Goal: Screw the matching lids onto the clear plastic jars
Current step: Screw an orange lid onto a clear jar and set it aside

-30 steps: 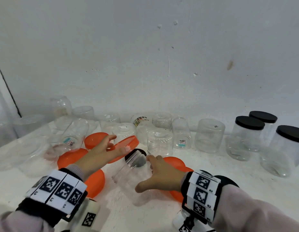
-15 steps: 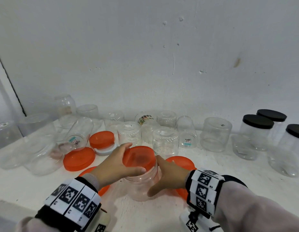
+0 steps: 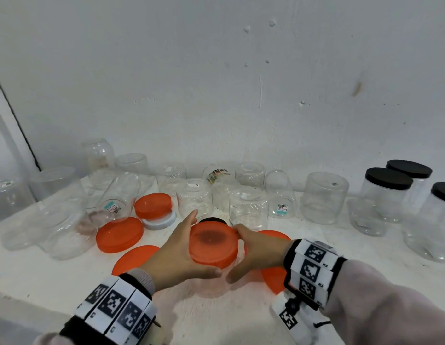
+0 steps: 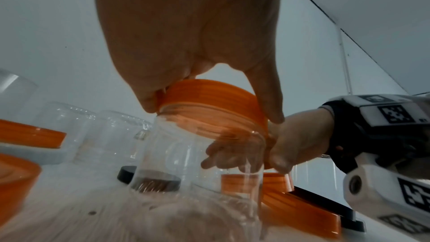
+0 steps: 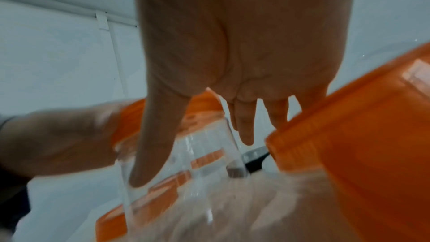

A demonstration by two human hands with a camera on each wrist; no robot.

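Observation:
A clear plastic jar (image 3: 211, 285) stands upright on the white table (image 3: 241, 319) in front of me. An orange lid (image 3: 216, 255) sits on its mouth. My left hand (image 3: 205, 244) grips the lid's rim from the left, thumb near me and fingers on the far side. My right hand (image 3: 233, 253) holds the jar just under the lid from the right. The left wrist view shows the orange lid (image 4: 209, 102) slightly tilted on the jar (image 4: 197, 163), with the right hand (image 4: 291, 144) behind. The right wrist view shows my thumb pressed on the jar (image 5: 197, 163).
Loose orange lids (image 3: 119, 234) lie left and right of the jar; one orange lid (image 3: 153, 205) rests on a white lid (image 3: 159, 221). A black lid (image 3: 212, 220) lies just behind. Several upturned clear jars (image 3: 323, 197) line the wall. Black-lidded jars (image 3: 388, 195) stand at right.
A second ago the jar was tilted in my right hand and my left hand carried the orange lid toward it. Now the jar stands upright with the lid on it, both hands around it.

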